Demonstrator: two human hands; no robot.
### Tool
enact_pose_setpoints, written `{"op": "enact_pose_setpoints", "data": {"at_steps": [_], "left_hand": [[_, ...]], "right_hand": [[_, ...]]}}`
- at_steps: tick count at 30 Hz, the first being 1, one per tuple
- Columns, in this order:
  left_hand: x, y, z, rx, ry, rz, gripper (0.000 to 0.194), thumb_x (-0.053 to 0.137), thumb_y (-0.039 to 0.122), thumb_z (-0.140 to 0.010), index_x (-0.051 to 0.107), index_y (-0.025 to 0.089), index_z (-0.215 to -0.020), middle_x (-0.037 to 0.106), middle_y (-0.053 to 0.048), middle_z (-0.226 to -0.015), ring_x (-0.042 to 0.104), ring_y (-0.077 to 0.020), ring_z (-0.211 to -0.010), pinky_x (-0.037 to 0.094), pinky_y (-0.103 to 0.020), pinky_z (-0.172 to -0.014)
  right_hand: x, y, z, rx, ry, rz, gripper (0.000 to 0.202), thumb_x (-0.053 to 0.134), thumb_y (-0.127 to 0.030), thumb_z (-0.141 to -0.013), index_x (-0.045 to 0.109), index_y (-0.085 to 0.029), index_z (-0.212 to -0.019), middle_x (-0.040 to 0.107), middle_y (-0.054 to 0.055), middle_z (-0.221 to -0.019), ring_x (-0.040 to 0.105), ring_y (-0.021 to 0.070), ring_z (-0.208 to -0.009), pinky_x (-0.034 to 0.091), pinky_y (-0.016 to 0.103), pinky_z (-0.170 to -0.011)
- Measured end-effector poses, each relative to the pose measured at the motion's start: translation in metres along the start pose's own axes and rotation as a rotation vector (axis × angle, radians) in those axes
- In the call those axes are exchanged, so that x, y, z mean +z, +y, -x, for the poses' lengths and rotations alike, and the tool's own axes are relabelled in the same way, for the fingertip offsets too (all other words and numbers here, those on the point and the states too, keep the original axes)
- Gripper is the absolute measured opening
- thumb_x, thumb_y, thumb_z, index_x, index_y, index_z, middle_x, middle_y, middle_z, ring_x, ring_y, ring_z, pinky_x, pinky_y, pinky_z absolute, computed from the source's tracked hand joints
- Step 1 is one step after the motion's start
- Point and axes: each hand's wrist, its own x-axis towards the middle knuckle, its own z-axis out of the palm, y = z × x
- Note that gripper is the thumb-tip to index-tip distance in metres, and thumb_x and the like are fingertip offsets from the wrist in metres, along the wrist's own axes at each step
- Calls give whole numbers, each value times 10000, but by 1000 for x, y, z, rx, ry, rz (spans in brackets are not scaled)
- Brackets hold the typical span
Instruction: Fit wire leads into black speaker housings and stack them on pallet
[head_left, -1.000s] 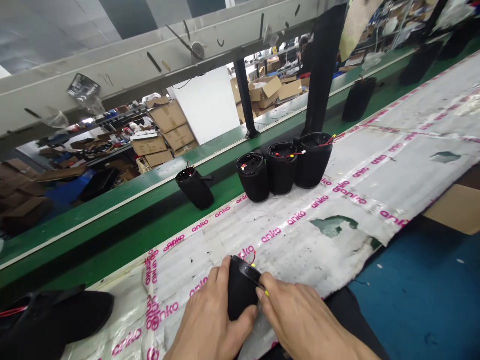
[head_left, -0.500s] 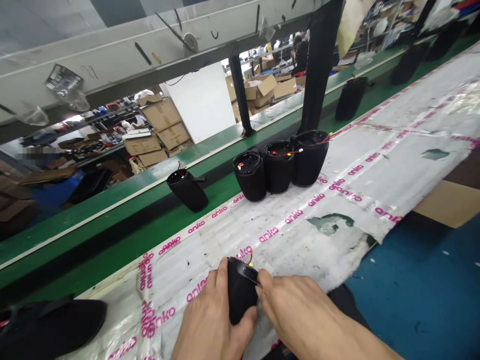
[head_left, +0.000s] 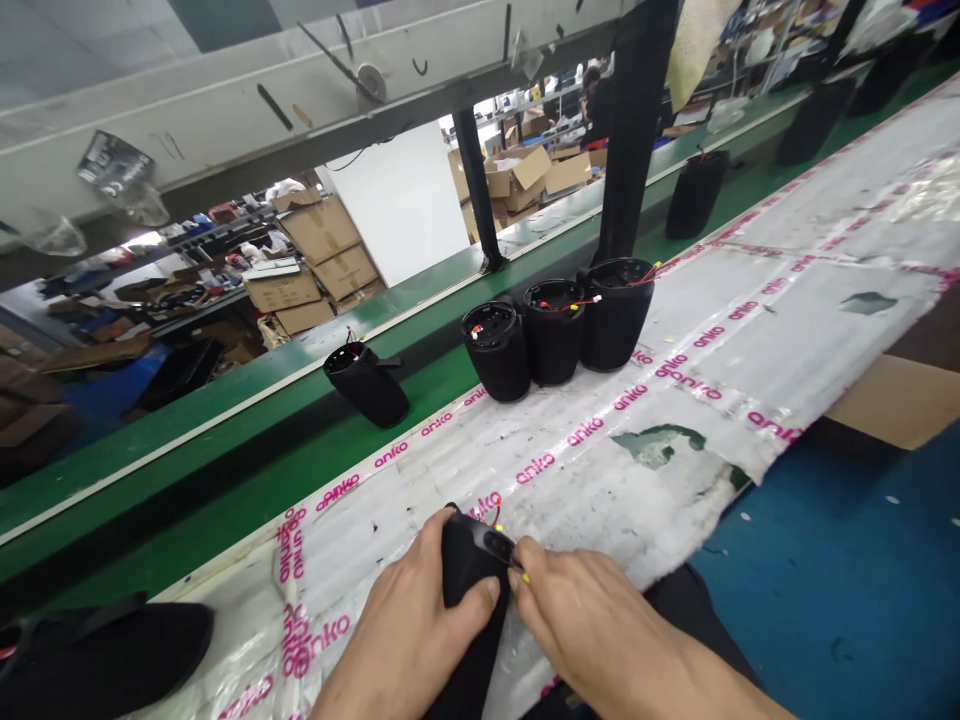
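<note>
Low in the middle of the view, a black fabric-covered speaker housing [head_left: 472,560] lies tilted above the padded bench, a red wire and a yellow bit at its far end. My left hand [head_left: 409,610] wraps around its side, the thumb across the fabric. At its upper right edge is a glossy dark strip [head_left: 496,545]. Against that strip's near end my right hand [head_left: 577,600] is closed in a pinch. A small yellow spot shows at those fingertips; what they grip is mostly hidden.
Three open-topped speaker housings [head_left: 555,330] with wires stand at the bench's far edge. Another housing [head_left: 366,385] leans on the green conveyor [head_left: 255,480], and more stand farther right. A large dark housing [head_left: 112,655] lies at lower left. Black posts [head_left: 630,130] rise beyond the conveyor.
The held housing has turned, so more of its length shows toward me. My left hand has shifted left and its thumb has moved up the fabric. My right hand stays at the strip.
</note>
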Motion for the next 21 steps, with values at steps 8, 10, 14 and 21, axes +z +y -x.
{"op": "enact_pose_setpoints", "data": {"at_steps": [8,10,14,21], "left_hand": [[2,1,2,9,-12,18,769,517,475,-872,272,190,-1543,432,-106,-1552,440,-276,-1407,313,-458,-1177],[2,-2,2,-5,12,50,753,492,499,-887,282,186,-1539,414,-104,-1563,412,-269,-1426,294,-457,-1189],[3,-1,1,5,31,36,756,514,503,-871,306,199,-1531,416,-93,-1563,404,-274,-1431,288,-455,-1190],[5,19,5,-17,45,-70,780,520,455,-832,310,170,-1527,474,-113,-1520,484,-301,-1367,350,-456,-1132]], "right_hand": [[14,14,19,-100,137,-332,250,285,-252,-1049,522,-223,-971,650,14,-783,651,230,-676,377,344,-623],[7,16,24,-54,278,-526,262,273,-327,-1064,512,-232,-1016,619,-18,-729,627,200,-643,387,319,-614],[-7,16,26,15,369,-591,256,287,-385,-1074,487,-254,-980,579,-52,-682,588,171,-589,360,300,-580],[5,14,19,-31,142,-167,221,288,-274,-1063,472,-246,-941,595,-15,-690,619,237,-612,277,353,-570]]}}
